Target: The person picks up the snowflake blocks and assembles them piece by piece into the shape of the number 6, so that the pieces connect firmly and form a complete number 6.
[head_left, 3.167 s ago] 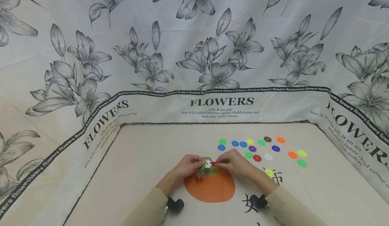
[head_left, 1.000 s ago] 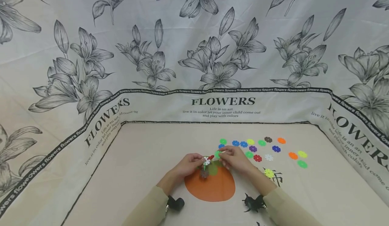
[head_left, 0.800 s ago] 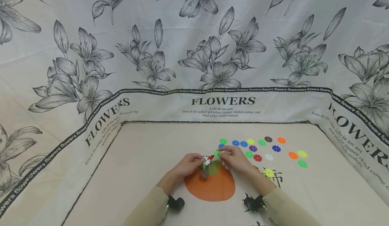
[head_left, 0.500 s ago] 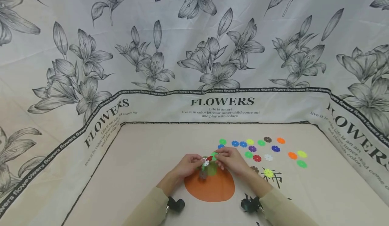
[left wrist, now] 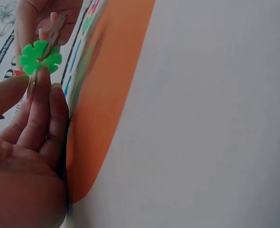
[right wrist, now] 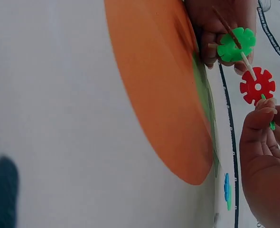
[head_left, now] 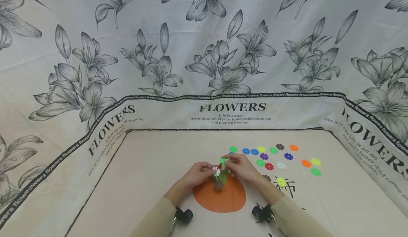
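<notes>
My left hand (head_left: 200,173) pinches a white notched plastic disc (head_left: 216,171), part of a small joined chain held above the cloth. A brown disc (right wrist: 225,26) is slotted into a green disc (right wrist: 244,42), which joins the white one. At the chain's other end is a red disc (right wrist: 247,88). My right hand (head_left: 240,168) pinches another green disc (right wrist: 272,126) between thumb and fingertips; its edge overlaps the red disc's notched rim in the right wrist view. I cannot tell whether it is seated in a notch.
Several loose notched discs lie flat to the right, among them a purple disc (head_left: 264,156), a white disc (head_left: 281,165) and a yellow disc (head_left: 281,182). A printed orange fruit (head_left: 220,198) shows on the cloth below my hands. The floral cloth (head_left: 232,70) rises at the back.
Earlier my right fingers were at the red disc on the chain. They then held a green disc apart from it, and have since brought that disc left to the red one.
</notes>
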A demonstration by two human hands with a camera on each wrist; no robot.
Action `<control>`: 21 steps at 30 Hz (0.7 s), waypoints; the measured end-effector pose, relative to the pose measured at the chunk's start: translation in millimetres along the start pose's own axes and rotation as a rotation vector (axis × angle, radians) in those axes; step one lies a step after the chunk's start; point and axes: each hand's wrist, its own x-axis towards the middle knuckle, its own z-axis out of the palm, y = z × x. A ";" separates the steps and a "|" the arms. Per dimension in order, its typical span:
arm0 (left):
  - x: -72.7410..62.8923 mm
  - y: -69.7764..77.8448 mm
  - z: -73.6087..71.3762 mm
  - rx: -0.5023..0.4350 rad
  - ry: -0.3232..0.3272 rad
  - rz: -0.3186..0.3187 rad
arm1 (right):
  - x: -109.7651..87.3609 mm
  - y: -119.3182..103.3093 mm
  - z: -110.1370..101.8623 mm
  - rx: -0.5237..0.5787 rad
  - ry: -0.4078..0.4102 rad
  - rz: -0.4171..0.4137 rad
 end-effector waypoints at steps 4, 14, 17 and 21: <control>-0.2 -0.6 -1.9 0.023 -0.012 0.008 | -0.3 -2.1 0.7 -0.018 -0.013 -0.011; 1.0 0.0 -1.3 0.020 0.008 0.008 | -1.6 -1.5 6.4 0.011 -0.071 -0.015; 0.3 -0.7 -0.7 0.016 0.002 0.016 | -1.8 0.5 8.3 0.031 -0.109 -0.016; -0.3 -3.1 -0.1 0.001 0.000 0.034 | -0.3 2.3 6.7 0.004 -0.117 -0.033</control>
